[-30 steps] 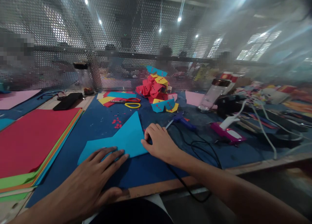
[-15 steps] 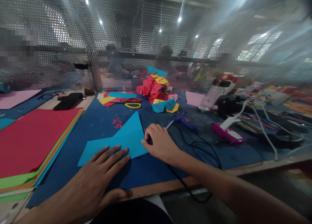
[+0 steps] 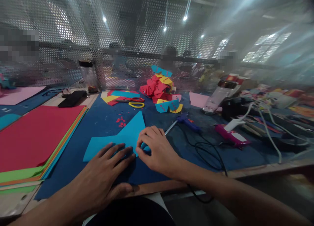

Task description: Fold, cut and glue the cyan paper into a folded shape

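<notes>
A folded blue paper lies on the dark blue table mat, with one pointed corner up toward the back. Flat on its lower left part rests my left hand, fingers spread. My right hand is at the paper's right side, thumb and fingers curled together on its edge, which is partly hidden under them. Small red paper scraps are scattered behind the paper. Just to the right of my right hand lies a blue glue gun with a black cord.
Red sheets are stacked at the left, near a black phone. Red and yellow scissors and piled paper shapes lie behind. Right: a clear bottle, a magenta device and cables. Mesh stands at the back.
My right hand has moved left with the paper's right edge, which now looks turned inward. My left hand still lies on the paper. The view has shifted slightly.
</notes>
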